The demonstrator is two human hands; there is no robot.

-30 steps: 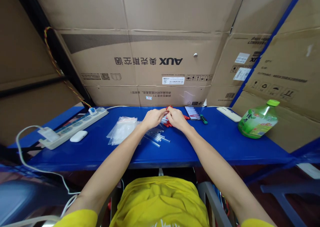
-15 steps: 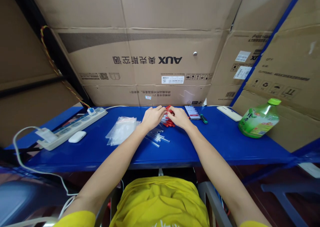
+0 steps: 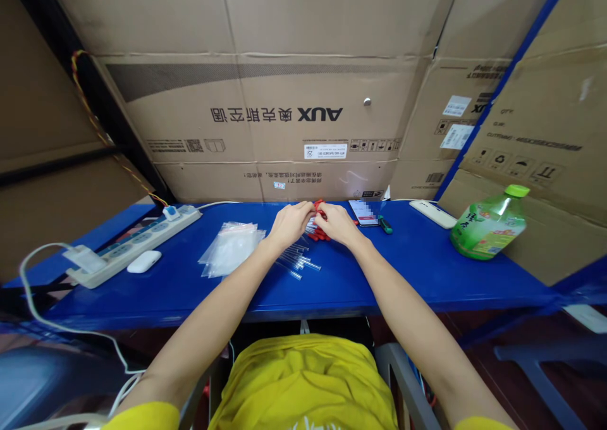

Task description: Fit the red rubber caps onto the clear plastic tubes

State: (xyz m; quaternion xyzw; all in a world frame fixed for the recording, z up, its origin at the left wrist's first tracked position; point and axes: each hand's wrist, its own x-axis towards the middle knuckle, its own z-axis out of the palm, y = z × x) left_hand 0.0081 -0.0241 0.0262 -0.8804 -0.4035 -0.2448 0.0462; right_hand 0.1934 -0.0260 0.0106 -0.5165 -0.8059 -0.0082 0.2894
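Head view: the bare left hand (image 3: 290, 222) and bare right hand (image 3: 336, 220) are resting close together over a heap of small red pieces (image 3: 321, 234). Fingers are curling inward on both and hiding their own tips; whether either is grasping a piece cannot be told. Red is showing between the hands and just beyond the fingertips. Slender clear plastic tubes (image 3: 300, 264) are lying inward of the left wrist; flat transparent plastic bags (image 3: 231, 250) are lying outward of it, on the glossy blue table (image 3: 408, 272).
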